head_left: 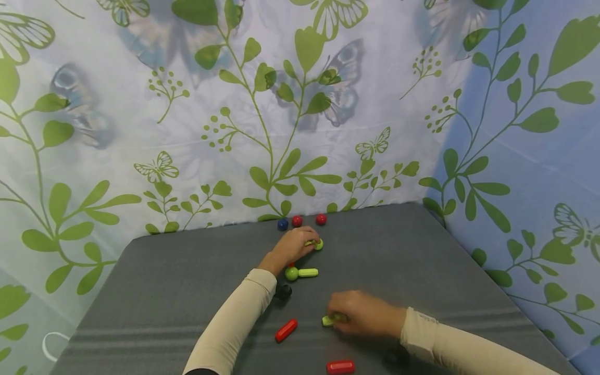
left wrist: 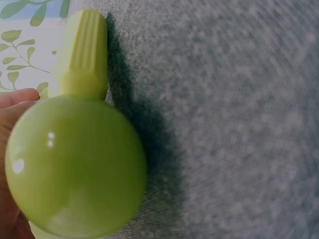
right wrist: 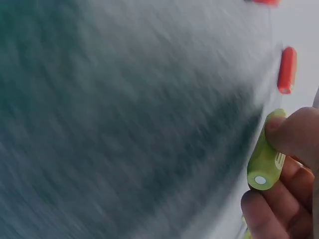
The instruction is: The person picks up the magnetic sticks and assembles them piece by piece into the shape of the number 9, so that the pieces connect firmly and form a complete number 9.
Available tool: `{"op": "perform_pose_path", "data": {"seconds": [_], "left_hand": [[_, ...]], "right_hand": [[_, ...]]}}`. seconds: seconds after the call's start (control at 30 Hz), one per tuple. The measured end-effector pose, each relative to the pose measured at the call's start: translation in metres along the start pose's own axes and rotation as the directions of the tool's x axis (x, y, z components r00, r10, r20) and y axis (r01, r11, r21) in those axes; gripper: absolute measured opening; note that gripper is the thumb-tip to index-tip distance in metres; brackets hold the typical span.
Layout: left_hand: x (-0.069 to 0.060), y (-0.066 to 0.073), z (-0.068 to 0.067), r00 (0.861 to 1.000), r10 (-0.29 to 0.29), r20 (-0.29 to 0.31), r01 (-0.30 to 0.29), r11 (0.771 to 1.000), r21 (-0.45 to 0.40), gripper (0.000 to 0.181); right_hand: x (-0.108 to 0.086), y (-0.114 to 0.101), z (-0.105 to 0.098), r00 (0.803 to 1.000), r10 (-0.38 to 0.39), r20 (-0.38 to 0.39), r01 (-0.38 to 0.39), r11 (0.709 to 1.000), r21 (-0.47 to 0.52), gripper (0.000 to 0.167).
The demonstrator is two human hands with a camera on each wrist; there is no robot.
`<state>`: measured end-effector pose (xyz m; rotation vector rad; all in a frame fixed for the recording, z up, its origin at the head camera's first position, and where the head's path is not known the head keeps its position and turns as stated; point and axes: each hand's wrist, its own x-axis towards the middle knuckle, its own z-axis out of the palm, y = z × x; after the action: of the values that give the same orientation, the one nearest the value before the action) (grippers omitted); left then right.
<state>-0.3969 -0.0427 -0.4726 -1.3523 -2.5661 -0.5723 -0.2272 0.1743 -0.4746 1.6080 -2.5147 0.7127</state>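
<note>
Left hand [head_left: 292, 245] pinching half-hidden lime piece [head_left: 319, 244], right hand [head_left: 358, 312] gripping lime rod [right wrist: 264, 162], black piece [head_left: 284, 291] partly behind sleeve [head_left: 234, 315]

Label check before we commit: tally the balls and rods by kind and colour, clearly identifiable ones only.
Glossy red balls: 2
Glossy blue ball: 1
Glossy green ball: 1
Red faceted plastic-looking rods: 2
Green faceted plastic-looking rods: 2 (one in right hand)
Total: 8
Not counted, unclear: black piece, mostly hidden red piece, green piece in left hand.
</note>
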Motion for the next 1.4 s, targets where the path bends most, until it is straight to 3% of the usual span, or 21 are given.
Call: {"op": "perform_pose_path", "data": {"seconds": [0.13, 0.23, 0.4, 0.57, 0.87, 1.17, 1.4], "left_hand": [[0.001, 0.000, -0.001, 1.000, -0.008, 0.001, 0.008, 1.000, 0.007, 0.013], [0.001, 0.000, -0.001, 1.000, -0.007, -0.001, 0.007, 1.000, 0.015, 0.012], [0.000, -0.002, 0.001, 1.000, 0.005, -0.007, -0.004, 1.000, 0.021, 0.013], [-0.002, -0.003, 0.003, 1.000, -0.003, -0.007, 0.003, 1.000, 0.013, 0.013], [-0.001, -0.003, 0.004, 1.000, -0.005, -0.021, 0.005, 1.000, 0.001, 0.013], [-0.001, -0.003, 0.006, 0.999, -0.032, 0.004, 0.032, 0.999, 0.023, 0.013], [-0.002, -0.001, 0.003, 0.998, -0.061, 0.013, 0.060, 0.998, 0.033, 0.014]], "right_hand": [[0.007, 0.013, -0.012, 0.998, 0.040, -0.054, -0.041, 0.999, -0.016, 0.024], [0.012, 0.023, -0.021, 0.989, 0.115, -0.092, -0.118, 0.992, -0.031, 0.024], [0.020, 0.039, -0.030, 0.960, 0.233, -0.153, -0.248, 0.965, -0.085, 0.022], [0.031, 0.057, -0.032, 0.929, 0.330, -0.167, -0.349, 0.931, -0.102, 0.022], [0.056, 0.084, -0.032, 0.888, 0.413, -0.203, -0.443, 0.887, -0.135, 0.019], [0.068, 0.086, -0.024, 0.837, 0.507, -0.207, -0.541, 0.824, -0.167, 0.018], [0.074, 0.086, -0.020, 0.819, 0.531, -0.219, -0.565, 0.811, -0.148, 0.022]]}}
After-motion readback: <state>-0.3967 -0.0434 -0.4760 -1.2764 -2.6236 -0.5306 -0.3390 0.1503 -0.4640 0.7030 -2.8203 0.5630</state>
